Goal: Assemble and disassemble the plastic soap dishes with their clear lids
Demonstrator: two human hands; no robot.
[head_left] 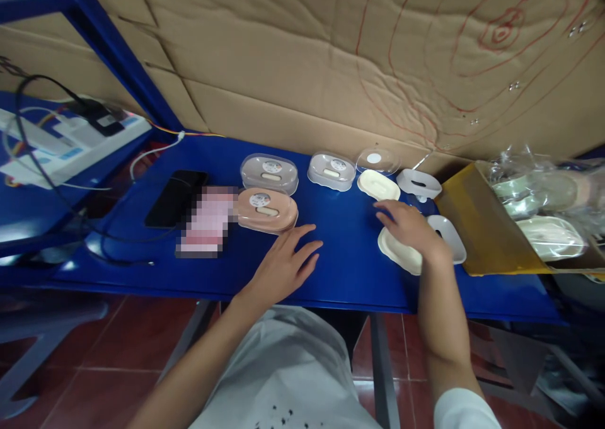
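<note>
My left hand (286, 262) is open near the table's front edge, its fingers spread beside a pink soap box (278, 222) with a clear lid and a round sticker. My right hand (405, 223) hovers over a cream soap tray (399, 252), partly covering it, with fingers apart. Just beyond its fingertips lies a second cream tray (378, 184). A white slotted piece (447, 234) sits right of my wrist, and another slotted piece (416, 182) lies farther back. Two grey lidded soap boxes, one left (269, 176) and one right (331, 172), stand along the back.
A clear lid (385, 159) with a round sticker rests near the cardboard wall (265, 57). At right, an open carton (460, 227) holds several bagged soap boxes. A black phone (171, 197), a blurred pink rectangle (208, 224), cables and a power strip (70, 148) occupy the left.
</note>
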